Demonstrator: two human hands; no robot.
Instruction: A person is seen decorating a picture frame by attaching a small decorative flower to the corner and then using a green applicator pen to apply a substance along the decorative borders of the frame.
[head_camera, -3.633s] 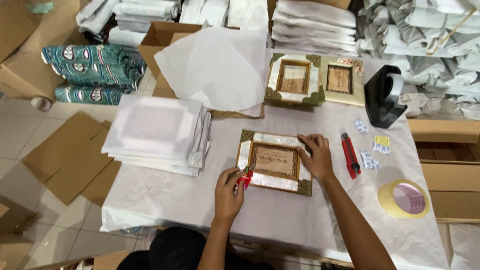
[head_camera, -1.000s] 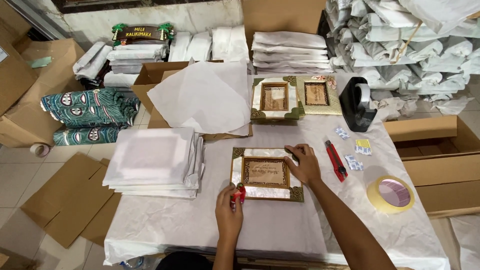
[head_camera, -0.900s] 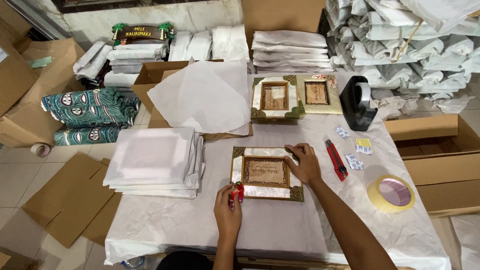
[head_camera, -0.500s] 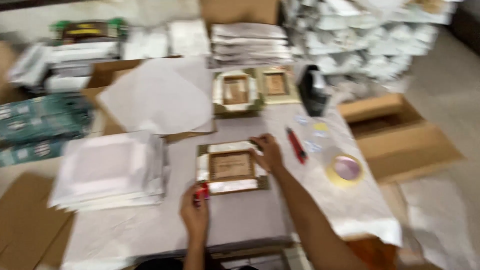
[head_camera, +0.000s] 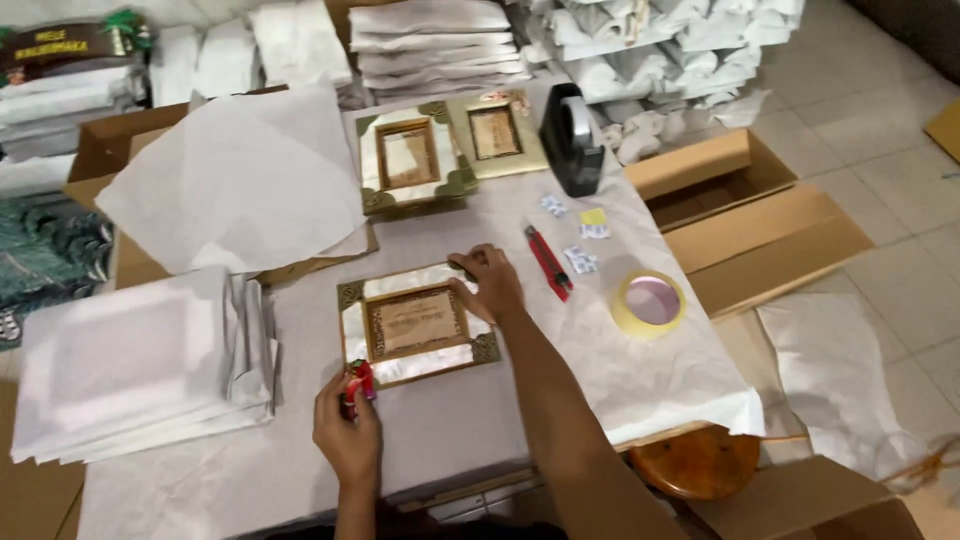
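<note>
Frame (head_camera: 415, 325) between hands (both touching)

On the paper-covered tabletop (head_camera: 500, 430), the right hand (head_camera: 488, 283) presses the far right corner of a gold-cornered frame (head_camera: 415, 323). The left hand (head_camera: 347, 430) holds a small red object (head_camera: 360, 380) at its near left corner. A red cutter (head_camera: 548, 262) lies just right.

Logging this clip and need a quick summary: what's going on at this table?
A person stands over a paper-covered table. The right hand presses on the upper right corner of a framed picture lying flat. The left hand holds a small red object at the frame's lower left corner. A red cutter, a tape roll and a black tape dispenser lie to the right; two more frames sit behind.
</note>
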